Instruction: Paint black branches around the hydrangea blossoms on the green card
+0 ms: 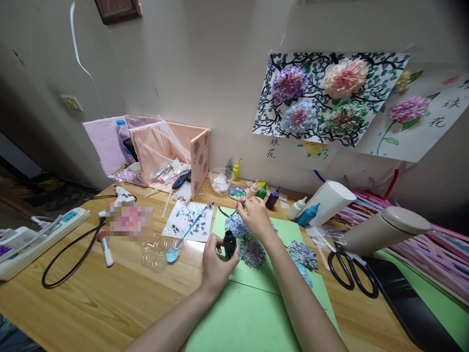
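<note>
From my remote station, I saw the left hand (219, 261) gripping the bottle (229, 246) roughly upright; past the bottle's mouth ran the brush (234, 212), long axis crosswise, tip leftward, pinched in the right hand (255, 213), beyond and right of the bottle.

A pale wooden surface (120, 303) spread across the lower frame. Green sheets (234, 318) lay at lower centre, with a paint-flecked white paper (205, 230) and a clear palette (150, 262) to their left. A power strip (54, 233) sat at far left, black-handled scissors (352, 274) at right, and a clear bowl (221, 189) stood mid-frame beside a peach box (201, 161).
</note>
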Tool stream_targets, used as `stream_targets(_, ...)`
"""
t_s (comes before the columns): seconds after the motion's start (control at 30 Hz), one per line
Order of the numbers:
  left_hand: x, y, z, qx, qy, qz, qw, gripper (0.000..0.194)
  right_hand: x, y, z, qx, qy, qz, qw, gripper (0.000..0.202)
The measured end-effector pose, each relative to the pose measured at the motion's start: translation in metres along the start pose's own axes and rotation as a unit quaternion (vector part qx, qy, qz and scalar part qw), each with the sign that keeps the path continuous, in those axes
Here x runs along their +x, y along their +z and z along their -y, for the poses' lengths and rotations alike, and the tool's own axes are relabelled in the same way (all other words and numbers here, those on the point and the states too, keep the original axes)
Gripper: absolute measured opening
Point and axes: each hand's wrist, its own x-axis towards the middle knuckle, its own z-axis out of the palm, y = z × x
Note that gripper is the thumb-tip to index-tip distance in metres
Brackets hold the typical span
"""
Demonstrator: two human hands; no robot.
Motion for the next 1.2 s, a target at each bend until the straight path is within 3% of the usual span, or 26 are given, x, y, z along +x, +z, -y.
stream_targets(0.8,0.0005,0.0013,0.0032,-0.005,-0.009,0.004,1.0,0.026,0.0009,-0.0024,0.0,0.054,-0.014,-0.011,0.998,0.021)
stream_targets(1.2,0.0003,-0.0012,-0.0008,-0.009,-0.006,0.007,1.0,0.025,-0.0021,0.0066,0.0048,0.073,-0.029,0.039,0.996,0.021)
